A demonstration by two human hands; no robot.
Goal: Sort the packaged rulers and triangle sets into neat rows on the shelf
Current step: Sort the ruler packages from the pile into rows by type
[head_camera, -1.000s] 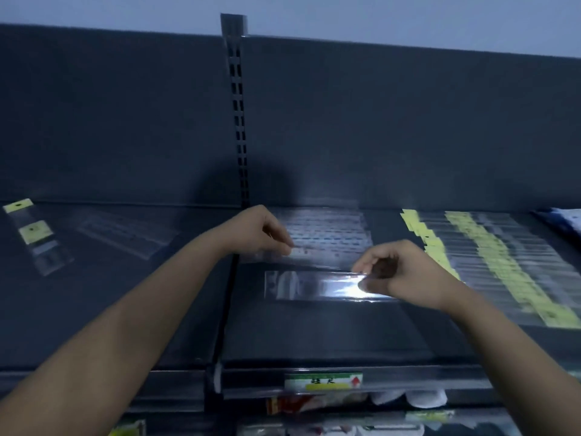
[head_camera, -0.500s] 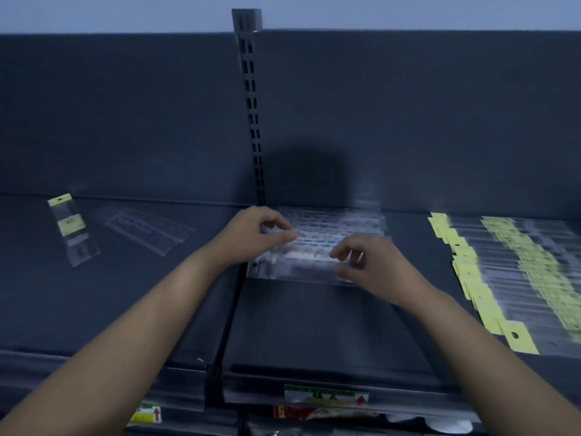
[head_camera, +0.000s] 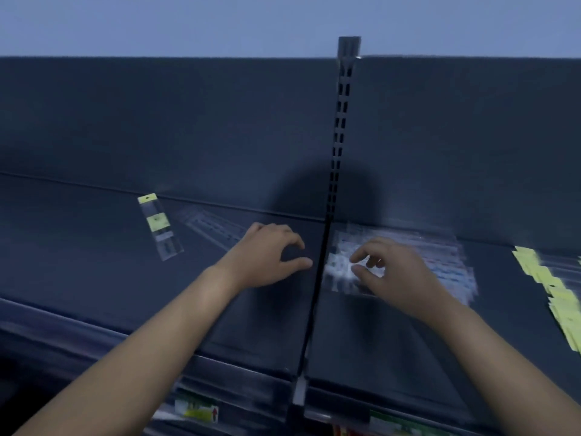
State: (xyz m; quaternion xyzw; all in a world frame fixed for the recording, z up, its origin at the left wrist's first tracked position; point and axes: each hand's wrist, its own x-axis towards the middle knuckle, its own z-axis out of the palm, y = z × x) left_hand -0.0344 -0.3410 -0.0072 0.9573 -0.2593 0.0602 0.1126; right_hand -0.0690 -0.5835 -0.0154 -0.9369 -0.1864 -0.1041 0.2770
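1. Dark blue-grey metal shelf (head_camera: 94,278) fills the frame, split into a left and a right panel by a slotted post (head_camera: 341,136) that rises up the middle.
2. Left hand (head_camera: 270,256) sits just left of the split, at centre frame, over bare shelf. Its fingers (head_camera: 292,242) and thumb curve into a loose C with a gap between them, and they hold nothing.
3. Right hand (head_camera: 396,272) lies just right of the split, over a stack of clear ruler packets (head_camera: 440,259). Its fingers are bent down onto the left end of the stack. Blur hides whether they pinch a packet or only touch it.
4. That stack lies flat on the right panel, near the back wall, right of centre.
5. Small packet (head_camera: 160,226) with yellow tags lies at a slant on the left panel, left of centre.
6. Just beside it to the right, a clear ruler packet (head_camera: 217,229) lies at an angle, near the left hand.
7. Overlapping row of packets (head_camera: 553,287) with yellow tops runs down the right edge of the frame.
8. Price label (head_camera: 201,410) in green and yellow, blurred, shows under the front edge at bottom left.
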